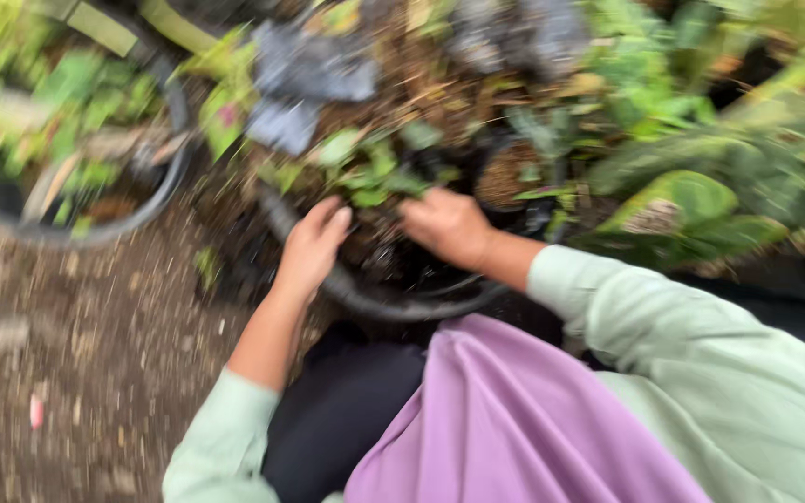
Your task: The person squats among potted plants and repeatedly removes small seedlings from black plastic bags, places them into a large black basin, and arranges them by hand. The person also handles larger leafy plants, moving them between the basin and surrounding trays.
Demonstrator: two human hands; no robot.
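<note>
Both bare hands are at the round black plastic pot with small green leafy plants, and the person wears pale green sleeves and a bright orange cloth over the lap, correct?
Not quite: the cloth over the lap is light purple, not orange, as the head view shows. The rest holds: the left hand and right hand are at the round black plastic pot with small green leafy plants, sleeves pale green.

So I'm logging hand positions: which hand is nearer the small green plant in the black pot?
Right. The right hand touches the small green plant; the left hand grips the black pot rim, lower left.

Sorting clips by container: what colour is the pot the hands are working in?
Black: the pot has a dark round rim, seen in the head view, though blurred.
</note>
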